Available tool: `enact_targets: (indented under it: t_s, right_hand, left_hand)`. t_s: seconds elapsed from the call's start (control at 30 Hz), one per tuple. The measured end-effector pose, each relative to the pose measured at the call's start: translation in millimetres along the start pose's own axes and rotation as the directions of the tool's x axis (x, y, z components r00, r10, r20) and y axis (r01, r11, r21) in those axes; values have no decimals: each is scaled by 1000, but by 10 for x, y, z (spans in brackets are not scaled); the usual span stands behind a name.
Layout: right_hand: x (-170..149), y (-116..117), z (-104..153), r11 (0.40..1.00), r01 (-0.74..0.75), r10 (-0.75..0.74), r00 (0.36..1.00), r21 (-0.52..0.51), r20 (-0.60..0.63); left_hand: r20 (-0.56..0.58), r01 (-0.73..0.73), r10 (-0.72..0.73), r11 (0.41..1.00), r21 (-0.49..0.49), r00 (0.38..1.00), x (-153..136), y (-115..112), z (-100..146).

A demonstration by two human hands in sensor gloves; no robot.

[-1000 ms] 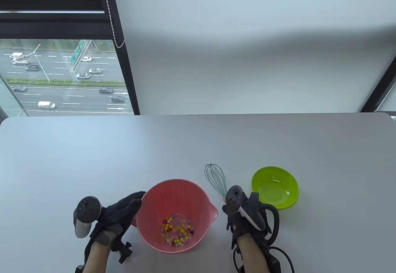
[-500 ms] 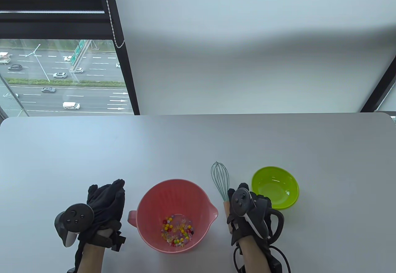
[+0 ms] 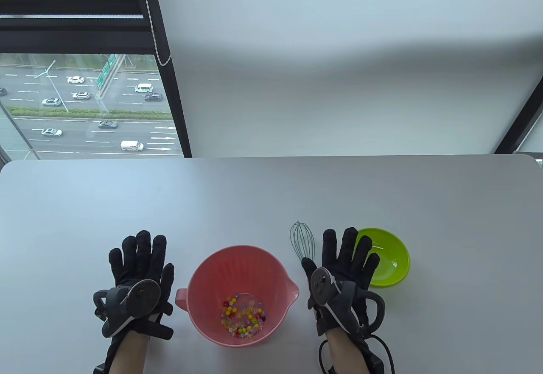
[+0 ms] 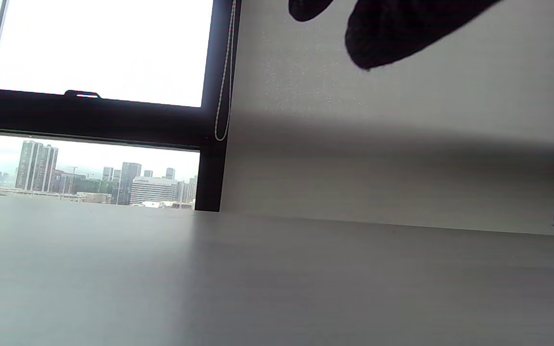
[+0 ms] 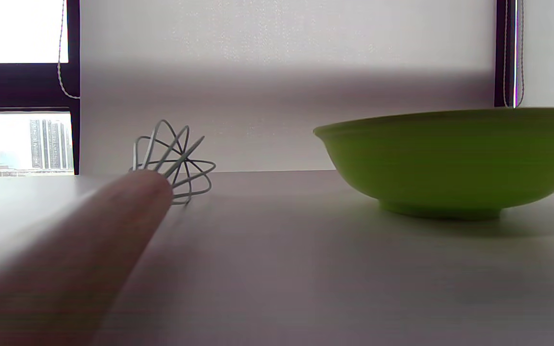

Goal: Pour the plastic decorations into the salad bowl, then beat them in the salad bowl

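On my table [image 3: 271, 196] I count two bowls, one pink salad bowl [image 3: 212, 272] and one green bowl [image 3: 392, 263] right of it, one whisk [image 3: 302, 241] between them, and many small beads [image 3: 242, 315] inside the pink one.

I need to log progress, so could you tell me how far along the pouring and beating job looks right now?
Pouring looks done: the small coloured plastic beads lie in the pink ribbed plastic bowl, and the lime-green plastic bowl looks empty. Nothing is in hand: the left hand and right hand are both spread flat, and the teal wire whisk lies on the table. Whether beating is finished cannot be told.
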State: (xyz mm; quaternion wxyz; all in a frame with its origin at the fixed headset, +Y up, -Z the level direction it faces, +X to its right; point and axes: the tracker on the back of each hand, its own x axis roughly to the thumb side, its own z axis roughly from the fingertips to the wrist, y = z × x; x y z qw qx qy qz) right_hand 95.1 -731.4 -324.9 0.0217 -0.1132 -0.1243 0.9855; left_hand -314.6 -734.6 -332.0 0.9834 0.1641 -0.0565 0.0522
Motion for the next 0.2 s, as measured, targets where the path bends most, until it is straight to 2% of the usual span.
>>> enact_targets:
  t_s: [0.2]
  right_hand:
    - [33,17,15,1000,7,-7,1000,19,9]
  left_hand:
    - [-1,0,0,1000,-8,1000,10,-6,-5]
